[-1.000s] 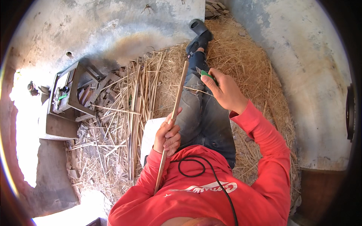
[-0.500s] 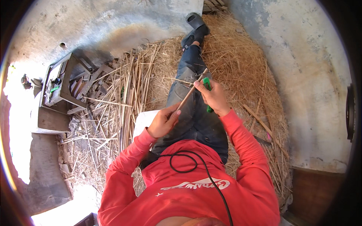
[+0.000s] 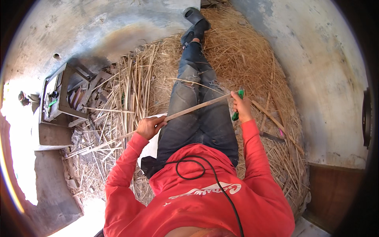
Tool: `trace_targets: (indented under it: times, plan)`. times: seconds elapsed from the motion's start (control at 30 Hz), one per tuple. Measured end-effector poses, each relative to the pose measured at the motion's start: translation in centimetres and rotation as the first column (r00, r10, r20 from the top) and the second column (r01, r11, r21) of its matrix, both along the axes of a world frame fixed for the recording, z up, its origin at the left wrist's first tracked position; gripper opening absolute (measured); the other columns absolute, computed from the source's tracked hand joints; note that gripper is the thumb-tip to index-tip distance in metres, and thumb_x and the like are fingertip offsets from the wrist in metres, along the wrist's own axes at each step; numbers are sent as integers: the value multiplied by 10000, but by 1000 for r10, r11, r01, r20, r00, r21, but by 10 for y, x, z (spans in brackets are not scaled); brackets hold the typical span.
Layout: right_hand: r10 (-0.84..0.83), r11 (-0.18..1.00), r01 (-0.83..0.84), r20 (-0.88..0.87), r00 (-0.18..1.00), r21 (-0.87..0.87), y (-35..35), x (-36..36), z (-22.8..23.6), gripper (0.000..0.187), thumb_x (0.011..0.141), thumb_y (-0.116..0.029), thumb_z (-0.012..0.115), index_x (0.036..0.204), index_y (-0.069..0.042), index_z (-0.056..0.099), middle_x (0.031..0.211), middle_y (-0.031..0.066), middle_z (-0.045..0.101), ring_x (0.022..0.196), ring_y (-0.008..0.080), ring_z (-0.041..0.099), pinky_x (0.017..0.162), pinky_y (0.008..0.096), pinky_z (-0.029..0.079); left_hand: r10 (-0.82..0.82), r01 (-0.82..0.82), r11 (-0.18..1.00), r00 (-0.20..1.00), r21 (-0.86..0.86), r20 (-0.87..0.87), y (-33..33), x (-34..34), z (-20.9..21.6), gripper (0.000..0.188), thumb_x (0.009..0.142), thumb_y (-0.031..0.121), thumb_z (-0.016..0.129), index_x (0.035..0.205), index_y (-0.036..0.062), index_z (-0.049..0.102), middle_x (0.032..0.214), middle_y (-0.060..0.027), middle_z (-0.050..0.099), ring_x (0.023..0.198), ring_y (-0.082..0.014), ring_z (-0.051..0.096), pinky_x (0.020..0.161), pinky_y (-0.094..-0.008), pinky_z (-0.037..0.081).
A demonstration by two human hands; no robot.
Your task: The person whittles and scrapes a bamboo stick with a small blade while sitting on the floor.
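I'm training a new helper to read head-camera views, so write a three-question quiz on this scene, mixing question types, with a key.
1. Multiple choice: which hand holds the green-handled cutter?
A) Left
B) Right
C) Neither

2. True or false: from the left hand, the pale strip slants upward toward the right of the picture.

3. Fill in: a black ____ curls into a loop on the red top.

Key:
1. B, the right hand
2. True
3. cable
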State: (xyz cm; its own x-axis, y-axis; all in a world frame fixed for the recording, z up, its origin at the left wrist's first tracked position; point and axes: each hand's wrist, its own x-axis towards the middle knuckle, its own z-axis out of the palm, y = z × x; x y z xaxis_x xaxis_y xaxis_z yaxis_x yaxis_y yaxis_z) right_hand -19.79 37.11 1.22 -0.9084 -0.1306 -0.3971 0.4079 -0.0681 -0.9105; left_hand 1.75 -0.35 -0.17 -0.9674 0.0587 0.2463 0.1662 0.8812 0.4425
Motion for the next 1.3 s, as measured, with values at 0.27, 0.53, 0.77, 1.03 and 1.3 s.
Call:
trace_targets:
  times: [0.27, 0.53, 0.77, 1.03, 1.3]
  plan:
    - [277, 938, -188, -302, 912, 292, -58, 15, 4, 406, 1054, -402, 507, 922, -30, 601, 673, 56, 566, 544, 123, 542, 523, 301, 428, 157, -173, 981, 974, -92, -164, -34, 32, 6, 124, 899, 187, 764, 1016, 149, 773, 712, -72, 639, 560, -296, 643, 492, -416, 492]
    - [350, 783, 74, -536, 768, 618, -111, -1, -2, 436, 1053, -393, 513, 1037, 16, 665, 889, 307, 674, 848, 510, 639, 714, 554, 496, 246, -294, 939, 937, -179, -249, -35, 53, 1, 167, 899, 143, 745, 1061, 180, 748, 736, -39, 605, 529, -273, 621, 454, -395, 481]
    - [365, 735, 134, -555, 747, 664, -117, -3, 22, 480, 1056, -425, 489, 961, 13, 663, 830, 294, 661, 800, 487, 651, 684, 545, 496, 283, -318, 926, 942, -204, -181, -34, 57, -8, 225, 901, 117, 721, 1114, 187, 737, 737, -32, 598, 532, -263, 626, 456, -405, 487]
    - [422, 665, 97, -480, 769, 740, -126, -35, 5, 489, 1048, -467, 487, 911, -29, 656, 806, 293, 655, 790, 513, 630, 677, 574, 487, 275, -302, 932, 949, -200, -152, -33, 50, -13, 246, 897, 106, 719, 1123, 199, 741, 733, -25, 599, 554, -257, 633, 477, -406, 495]
    - [373, 622, 225, -536, 757, 750, -130, -43, -4, 487, 1057, -479, 446, 968, -61, 681, 771, 285, 668, 737, 510, 649, 652, 611, 497, 291, -324, 920, 942, -222, -169, -20, 47, -10, 230, 901, 140, 734, 1124, 192, 749, 715, -26, 585, 534, -249, 617, 472, -394, 484]
